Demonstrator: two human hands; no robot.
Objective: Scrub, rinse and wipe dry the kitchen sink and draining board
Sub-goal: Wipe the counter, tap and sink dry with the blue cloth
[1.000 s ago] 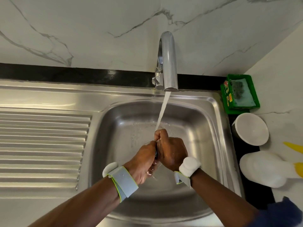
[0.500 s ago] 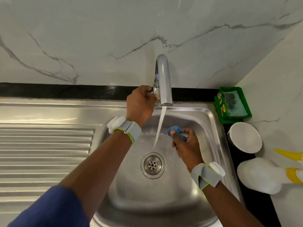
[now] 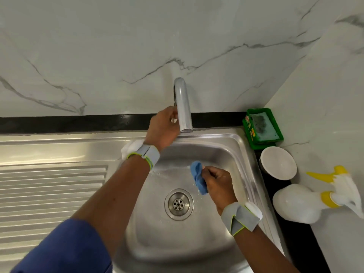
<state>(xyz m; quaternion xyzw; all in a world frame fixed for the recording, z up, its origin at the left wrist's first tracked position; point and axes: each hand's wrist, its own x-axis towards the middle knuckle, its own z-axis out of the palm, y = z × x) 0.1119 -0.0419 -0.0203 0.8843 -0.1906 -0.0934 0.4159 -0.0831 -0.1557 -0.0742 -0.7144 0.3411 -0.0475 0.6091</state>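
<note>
Closing the tap (image 3: 184, 109) fully seems the step in hand, so no drip spoils drying the draining board (image 3: 53, 190) at left. The left hand (image 3: 162, 128), arm stretched over the sink (image 3: 167, 239), curls its fingers round the tap's base; no stream shows at the spout. Further right, the right hand (image 3: 216, 182) grips a bunched blue cloth (image 3: 199, 179) above the drain (image 3: 178, 204).

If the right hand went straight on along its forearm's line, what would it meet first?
Probably the back wall of the sink, below the tap, with the blue cloth gripped in the right hand touching first. Depth is unclear; the left hand on the tap looks higher.
</note>
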